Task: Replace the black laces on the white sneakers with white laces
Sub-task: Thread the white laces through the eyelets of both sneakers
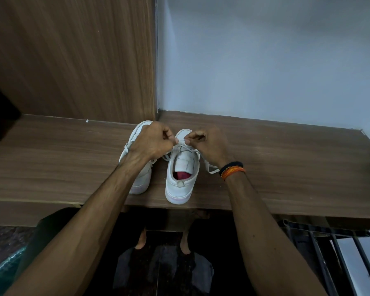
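Wooden shelf set in a corner, wood panel behind on the left, pale wall on the right. Two white sneakers stood side by side near the front edge, heels toward you: left sneaker partly under your forearm, right sneaker in plain sight, reddish lining showing. No black lace visible anywhere.

Your left hand and right hand met over the right sneaker's upper eyelets, fingers curled, each pinching a run of the white lace between thumb and fingertips. A loose tail lay on the shelf beside your right wrist, near the wristbands.

Judgement: lacing looked nearly complete, likely tightening or tying. Risks from there: uneven pull could leave one tail short; a slipped pinch would slacken the crossings; a hard tug might drag the sneaker toward the shelf edge, since its heel sat close to it.
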